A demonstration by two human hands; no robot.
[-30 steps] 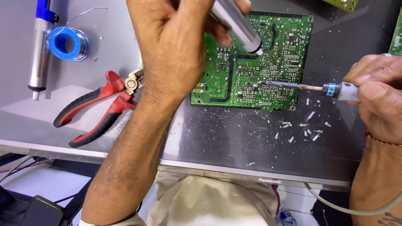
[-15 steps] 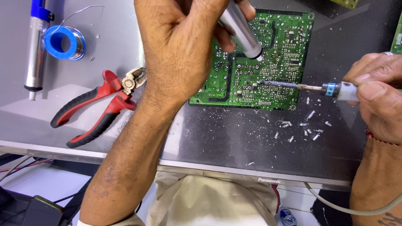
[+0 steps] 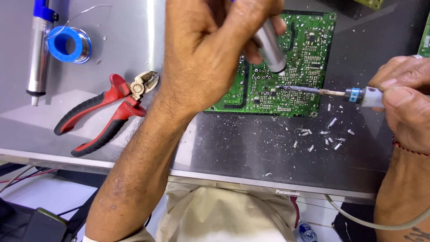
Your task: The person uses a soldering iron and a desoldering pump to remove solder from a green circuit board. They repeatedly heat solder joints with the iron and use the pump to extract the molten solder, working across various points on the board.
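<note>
One green circuit board (image 3: 293,67), one soldering iron (image 3: 322,92), two metal suction pumps (image 3: 38,49) (image 3: 273,45), one red cutter (image 3: 107,112), one solder spool (image 3: 69,45)

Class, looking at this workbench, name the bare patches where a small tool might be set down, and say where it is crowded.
Free: the grey surface between the solder spool and the left hand, and the strip below the red cutters. Crowded: the circuit board, where the left hand's metal tube and the right hand's soldering iron meet, and the white scraps beneath.

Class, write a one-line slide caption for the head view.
Left hand holds desoldering pump over green circuit board; right hand applies soldering iron.
</note>
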